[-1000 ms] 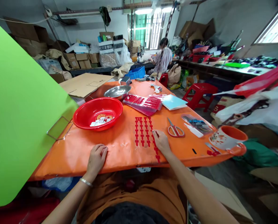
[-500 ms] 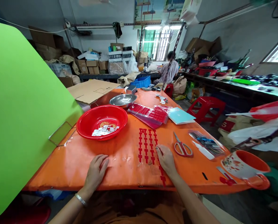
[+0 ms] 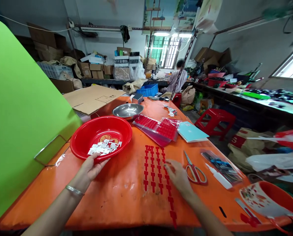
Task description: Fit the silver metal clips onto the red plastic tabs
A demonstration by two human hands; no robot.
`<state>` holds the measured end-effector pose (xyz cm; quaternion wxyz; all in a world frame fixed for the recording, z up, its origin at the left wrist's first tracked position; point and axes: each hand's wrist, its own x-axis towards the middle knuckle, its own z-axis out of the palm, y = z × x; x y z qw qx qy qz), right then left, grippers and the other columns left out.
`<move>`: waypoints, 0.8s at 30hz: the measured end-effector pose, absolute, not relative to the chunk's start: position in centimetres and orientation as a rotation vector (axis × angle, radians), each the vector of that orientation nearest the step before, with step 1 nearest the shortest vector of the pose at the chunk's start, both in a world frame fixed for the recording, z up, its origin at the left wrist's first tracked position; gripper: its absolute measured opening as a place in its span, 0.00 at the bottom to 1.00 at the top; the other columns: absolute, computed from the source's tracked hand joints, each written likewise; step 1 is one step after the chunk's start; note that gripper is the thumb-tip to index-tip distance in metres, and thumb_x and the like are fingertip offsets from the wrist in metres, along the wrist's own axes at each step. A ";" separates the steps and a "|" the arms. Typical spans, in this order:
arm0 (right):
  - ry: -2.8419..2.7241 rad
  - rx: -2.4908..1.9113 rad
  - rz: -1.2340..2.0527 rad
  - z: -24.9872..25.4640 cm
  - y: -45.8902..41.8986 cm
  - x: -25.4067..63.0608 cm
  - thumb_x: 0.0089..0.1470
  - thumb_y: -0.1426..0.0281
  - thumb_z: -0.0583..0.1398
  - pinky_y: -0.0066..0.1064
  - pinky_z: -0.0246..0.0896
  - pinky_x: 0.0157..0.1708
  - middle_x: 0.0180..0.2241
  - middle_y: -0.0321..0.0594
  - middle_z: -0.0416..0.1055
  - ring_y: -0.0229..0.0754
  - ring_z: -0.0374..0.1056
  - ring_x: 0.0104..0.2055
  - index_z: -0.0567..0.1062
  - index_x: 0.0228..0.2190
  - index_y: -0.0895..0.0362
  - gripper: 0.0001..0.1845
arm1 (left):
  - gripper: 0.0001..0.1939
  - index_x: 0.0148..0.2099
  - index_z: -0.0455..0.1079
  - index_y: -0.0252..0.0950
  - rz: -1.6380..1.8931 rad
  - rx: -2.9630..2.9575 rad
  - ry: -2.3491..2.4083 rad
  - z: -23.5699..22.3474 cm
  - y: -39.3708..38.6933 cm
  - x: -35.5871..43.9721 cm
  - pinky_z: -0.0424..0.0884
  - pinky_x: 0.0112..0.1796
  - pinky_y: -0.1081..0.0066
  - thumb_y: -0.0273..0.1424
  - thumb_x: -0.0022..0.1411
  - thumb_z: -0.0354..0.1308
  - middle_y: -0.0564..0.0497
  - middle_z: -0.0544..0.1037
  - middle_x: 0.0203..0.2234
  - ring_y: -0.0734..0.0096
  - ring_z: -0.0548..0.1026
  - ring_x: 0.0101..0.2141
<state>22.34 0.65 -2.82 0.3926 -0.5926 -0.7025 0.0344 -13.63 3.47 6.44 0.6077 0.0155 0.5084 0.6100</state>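
Hand [image 3: 89, 172] at rim of red bowl [image 3: 84, 137]

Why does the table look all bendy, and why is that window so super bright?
In the head view, the wide lens curves the edges of the orange table and stretches things near the corners; the window at the right is so bright it washes out white; a shiny glare sits on the table beside the red basin.

A cluttered workshop, with stacked cardboard cartons [image 3: 97, 67], a long workbench [image 3: 244, 100] and a red plastic stool [image 3: 216, 123]
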 end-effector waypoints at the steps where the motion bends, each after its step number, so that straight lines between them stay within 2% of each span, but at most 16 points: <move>1: -1.812 -1.499 0.039 -1.9 2.0 23.1 0.56 0.61 0.54 0.44 0.68 0.43 0.39 0.52 0.75 0.53 0.71 0.43 0.76 0.40 0.57 0.17 | 0.17 0.52 0.63 0.32 1.415 0.016 1.196 6.4 3.4 -14.1 0.79 0.31 0.64 0.17 0.62 0.48 0.48 0.77 0.31 0.66 0.78 0.30; 4: -1.874 -1.520 -0.064 -0.1 7.1 25.8 0.54 0.66 0.55 0.51 0.58 0.53 0.47 0.54 0.72 0.57 0.65 0.51 0.74 0.44 0.60 0.18 | 0.15 0.49 0.65 0.33 1.408 -0.013 1.271 6.3 3.0 -16.0 0.79 0.29 0.67 0.17 0.61 0.50 0.50 0.77 0.30 0.69 0.78 0.28; 8: -1.983 -1.704 -0.081 0.0 13.2 29.4 0.45 0.73 0.58 0.52 0.52 0.57 0.54 0.55 0.67 0.57 0.60 0.57 0.72 0.48 0.62 0.25 | 0.10 0.43 0.67 0.33 1.409 -0.004 1.382 6.7 3.0 -19.2 0.78 0.26 0.71 0.18 0.62 0.51 0.53 0.76 0.26 0.73 0.77 0.25; 10: -2.013 -1.712 -0.039 -0.3 14.9 30.4 0.43 0.74 0.59 0.50 0.55 0.56 0.50 0.54 0.70 0.55 0.64 0.54 0.74 0.44 0.61 0.23 | 0.09 0.42 0.67 0.33 1.428 0.004 1.411 6.9 3.2 -20.3 0.78 0.26 0.73 0.18 0.62 0.51 0.55 0.76 0.24 0.75 0.76 0.23; 13: -2.063 -1.676 0.039 -0.2 15.9 30.9 0.45 0.73 0.57 0.43 0.63 0.49 0.41 0.49 0.77 0.51 0.71 0.45 0.78 0.35 0.58 0.14 | 0.08 0.46 0.67 0.35 1.467 0.051 1.395 6.6 2.9 -20.6 0.77 0.26 0.74 0.25 0.65 0.52 0.56 0.77 0.24 0.75 0.76 0.24; 17: -2.037 -1.675 0.122 0.8 15.7 31.2 0.46 0.72 0.56 0.38 0.67 0.40 0.33 0.42 0.79 0.48 0.74 0.36 0.80 0.29 0.54 0.11 | 0.11 0.49 0.67 0.36 1.408 0.252 1.313 4.6 0.9 -18.5 0.79 0.34 0.67 0.33 0.67 0.49 0.46 0.79 0.36 0.66 0.79 0.35; 21: -1.831 -1.745 0.094 2.7 15.7 31.3 0.49 0.71 0.55 0.40 0.66 0.41 0.32 0.44 0.79 0.49 0.74 0.36 0.79 0.32 0.56 0.13 | 0.15 0.50 0.65 0.33 1.250 0.433 1.439 1.9 -1.7 -15.2 0.78 0.39 0.67 0.32 0.62 0.56 0.40 0.77 0.43 0.64 0.79 0.38; 24: -1.615 -1.768 0.066 4.8 14.9 30.1 0.57 0.68 0.47 0.41 0.68 0.38 0.29 0.47 0.77 0.47 0.74 0.31 0.74 0.41 0.62 0.20 | 0.24 0.50 0.67 0.32 1.102 0.632 1.396 0.8 -2.8 -12.7 0.76 0.41 0.67 0.41 0.56 0.62 0.40 0.77 0.43 0.63 0.78 0.39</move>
